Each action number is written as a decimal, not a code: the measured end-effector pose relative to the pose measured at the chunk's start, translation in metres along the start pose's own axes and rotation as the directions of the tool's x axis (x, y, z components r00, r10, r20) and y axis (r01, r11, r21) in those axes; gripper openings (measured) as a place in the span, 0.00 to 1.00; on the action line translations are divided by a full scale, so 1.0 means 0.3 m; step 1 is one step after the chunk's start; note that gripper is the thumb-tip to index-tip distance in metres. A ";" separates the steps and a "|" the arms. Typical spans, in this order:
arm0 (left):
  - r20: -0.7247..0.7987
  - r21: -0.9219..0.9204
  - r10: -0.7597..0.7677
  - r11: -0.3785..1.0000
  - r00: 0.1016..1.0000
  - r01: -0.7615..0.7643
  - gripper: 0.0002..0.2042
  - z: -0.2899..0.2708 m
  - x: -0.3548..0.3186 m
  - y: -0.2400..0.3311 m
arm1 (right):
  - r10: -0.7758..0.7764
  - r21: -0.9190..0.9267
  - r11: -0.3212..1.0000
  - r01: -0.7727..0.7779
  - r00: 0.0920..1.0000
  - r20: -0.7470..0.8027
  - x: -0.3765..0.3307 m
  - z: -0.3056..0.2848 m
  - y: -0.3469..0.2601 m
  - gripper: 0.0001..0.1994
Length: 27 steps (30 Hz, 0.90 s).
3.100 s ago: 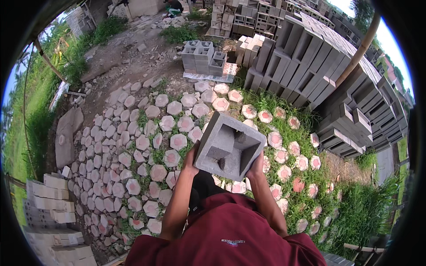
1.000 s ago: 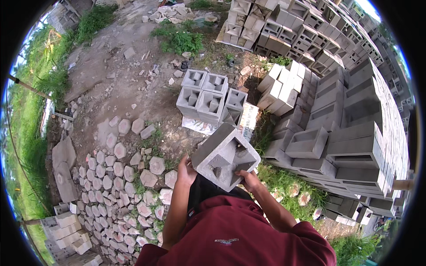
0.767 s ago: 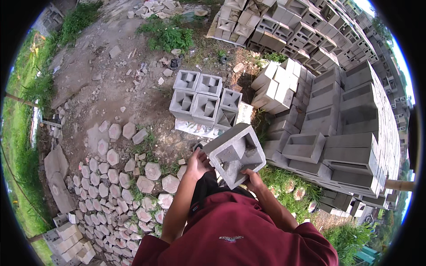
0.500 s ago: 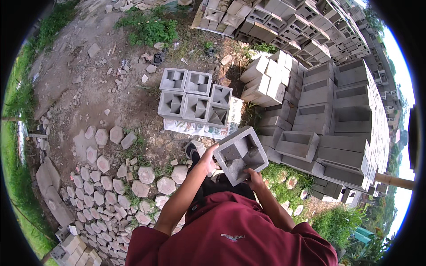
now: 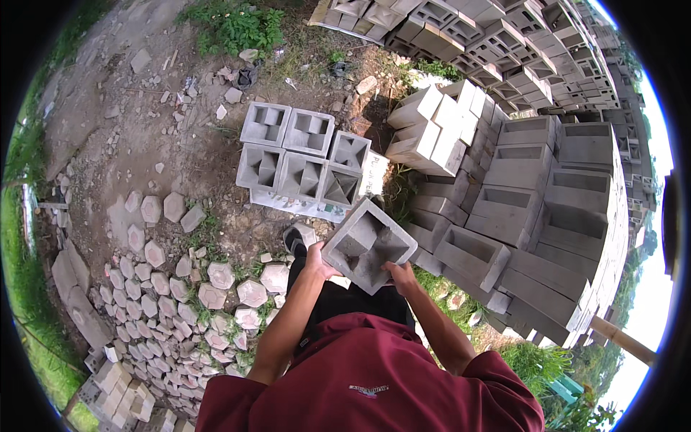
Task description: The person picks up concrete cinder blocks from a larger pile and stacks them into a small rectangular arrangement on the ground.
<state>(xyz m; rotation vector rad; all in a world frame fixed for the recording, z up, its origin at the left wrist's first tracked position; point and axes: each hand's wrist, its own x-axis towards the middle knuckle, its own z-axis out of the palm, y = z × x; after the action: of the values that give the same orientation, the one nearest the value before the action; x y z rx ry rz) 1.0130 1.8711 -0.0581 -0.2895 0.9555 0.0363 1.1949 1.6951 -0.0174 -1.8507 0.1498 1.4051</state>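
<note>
Between my two hands I carry a grey concrete block [image 5: 350, 240] with hollow, angled faces inside its square frame. My left hand [image 5: 319, 261] grips its left corner. Near the lower right edge my right hand [image 5: 400, 275] is closed on it, thumb over the rim. The block is tilted, one corner pointing toward my body. Ahead of it, several matching concrete blocks [image 5: 308, 132] stand close together in two rows on a printed white sack [image 5: 295, 204]. The fingers under the held block are hidden.
Stacked grey blocks [image 5: 511, 194] rise at my right, with pale blocks [image 5: 435, 122] beside them and a taller stack [image 5: 497, 43] behind. Hexagonal pavers [image 5: 165, 302] cover the ground at left. My shoe [image 5: 295, 241] is by the sack. Rubble and a green plant [image 5: 234, 29] lie farther off.
The held block has turned and come a little left in the view, with both hands still on it. My view has shifted, so the blocks on the sack appear farther left.
</note>
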 end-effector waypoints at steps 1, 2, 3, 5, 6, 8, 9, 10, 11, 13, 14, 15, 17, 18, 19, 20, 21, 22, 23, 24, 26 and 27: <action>-0.019 -0.071 0.017 0.997 1.000 -0.018 0.26 0.032 0.033 0.010 | -0.023 -0.035 0.999 0.024 0.999 0.022 0.056 -0.028 -0.028 0.19; -0.023 -0.085 0.032 0.996 0.999 -0.034 0.26 0.050 0.073 0.013 | -0.022 -0.046 0.999 0.024 0.999 0.040 0.118 -0.058 -0.061 0.19; -0.025 -0.118 0.092 0.988 0.995 -0.095 0.25 0.055 0.117 0.006 | 0.028 -0.041 0.999 -0.025 0.997 0.072 0.182 -0.089 -0.085 0.20; -0.035 -0.131 0.220 0.966 0.975 -0.223 0.25 0.124 0.237 0.036 | -0.087 -0.002 0.996 0.089 0.981 0.171 0.375 -0.146 -0.127 0.21; -0.067 -0.116 0.272 0.954 0.960 -0.278 0.24 0.135 0.286 0.027 | 0.018 -0.035 0.999 -0.012 0.984 0.179 0.440 -0.155 -0.194 0.22; 0.096 -0.198 0.381 0.913 0.919 -0.358 0.24 0.127 0.426 0.039 | -0.008 -0.084 0.996 0.028 0.973 0.232 0.605 -0.193 -0.259 0.23; 0.036 -0.209 0.412 0.894 0.911 -0.396 0.25 0.136 0.452 -0.020 | -0.020 -0.139 0.989 0.055 0.970 0.241 0.654 -0.227 -0.254 0.23; 0.001 -0.229 0.372 0.904 0.928 -0.362 0.25 0.158 0.519 0.004 | -0.031 -0.192 0.978 0.080 0.968 0.248 0.713 -0.261 -0.255 0.24; -0.022 -0.262 0.370 0.894 0.929 -0.362 0.24 0.182 0.601 0.046 | 0.054 -0.197 0.980 0.001 0.959 0.277 0.846 -0.280 -0.300 0.23; -0.090 -0.282 0.397 0.869 0.914 -0.405 0.22 0.173 0.723 0.086 | 0.137 -0.277 0.958 -0.070 0.963 0.231 0.954 -0.258 -0.364 0.22; -0.128 -0.268 0.382 0.875 0.915 -0.403 0.21 0.224 0.766 0.113 | 0.156 -0.284 0.955 -0.087 0.961 0.228 1.032 -0.290 -0.356 0.21; -0.128 -0.260 0.400 0.870 0.908 -0.419 0.21 0.230 0.826 0.142 | 0.148 -0.288 0.954 -0.081 0.965 0.217 1.102 -0.296 -0.356 0.22; -0.152 -0.266 0.424 0.852 0.893 -0.450 0.21 0.223 0.975 0.207 | 0.151 -0.242 0.966 -0.092 0.960 0.236 1.257 -0.298 -0.359 0.22; -0.183 -0.278 0.425 0.843 0.887 -0.461 0.21 0.207 1.053 0.238 | 0.137 -0.182 0.979 -0.091 0.957 0.254 1.335 -0.295 -0.346 0.22; -0.229 -0.286 0.422 0.832 0.877 -0.475 0.23 0.204 1.138 0.265 | 0.044 -0.123 0.992 -0.008 0.957 0.286 1.420 -0.285 -0.334 0.21; -0.239 -0.300 0.411 0.830 0.879 -0.470 0.23 0.195 1.224 0.304 | 0.061 -0.137 0.990 -0.022 0.957 0.284 1.512 -0.283 -0.329 0.21; -0.262 -0.339 0.416 0.805 0.871 -0.487 0.24 0.163 1.301 0.332 | 0.032 -0.137 0.991 0.007 0.957 0.287 1.590 -0.272 -0.315 0.21; -0.285 -0.376 0.418 0.779 0.863 -0.502 0.25 0.136 1.371 0.362 | 0.004 -0.136 0.990 0.037 0.957 0.289 1.663 -0.261 -0.304 0.21; -0.295 -0.396 0.417 0.766 0.860 -0.507 0.26 0.136 1.434 0.396 | 0.007 -0.170 0.985 0.037 0.967 0.253 1.737 -0.262 -0.290 0.21; -0.305 -0.413 0.415 0.754 0.857 -0.512 0.26 0.142 1.493 0.437 | 0.007 -0.201 0.979 0.038 0.976 0.217 1.807 -0.261 -0.282 0.22; -0.376 -0.470 0.406 0.691 0.833 -0.549 0.26 0.111 1.599 0.510 | 0.089 -0.249 0.968 -0.021 0.960 0.266 1.932 -0.230 -0.291 0.22; -0.390 -0.479 0.395 0.684 0.832 -0.550 0.26 0.096 1.640 0.541 | 0.109 -0.263 0.964 -0.037 0.957 0.268 1.975 -0.209 -0.293 0.22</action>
<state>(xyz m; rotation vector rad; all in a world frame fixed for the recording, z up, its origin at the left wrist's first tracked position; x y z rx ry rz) 1.2957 1.9871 -0.4777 -0.6104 1.2516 0.8131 1.5131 1.9230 -0.4750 -1.8381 -0.1130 1.7930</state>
